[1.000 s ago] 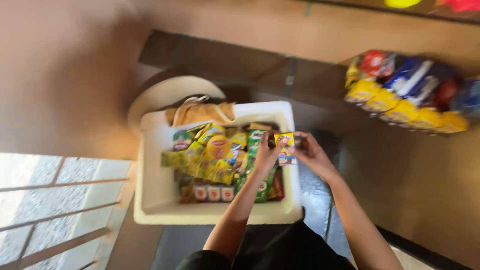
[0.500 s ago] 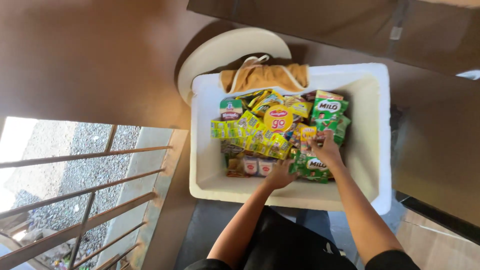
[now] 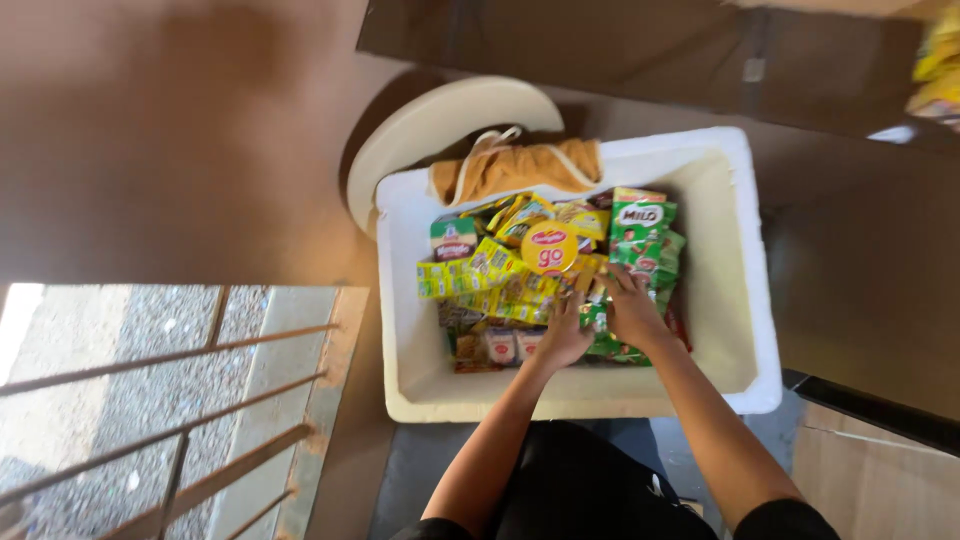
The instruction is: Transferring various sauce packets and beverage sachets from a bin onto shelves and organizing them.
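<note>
I see both hands down in the white box (image 3: pixel 745 300). My right hand (image 3: pixel 633 312) lies flat on the green packets (image 3: pixel 640 240), nearest them. My left hand (image 3: pixel 563 335) rests spread on yellow packets (image 3: pixel 480 275), just left.

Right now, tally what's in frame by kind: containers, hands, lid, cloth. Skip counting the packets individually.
White foam box: 1
White round lid behind the box: 1
Tan cloth draped over the box's far rim: 1
Round yellow tub on the packets: 1
Hands in the box: 2, left hand and right hand
Total: 6
Packets: a mixed yellow and green heap, too jumbled to count.
</note>
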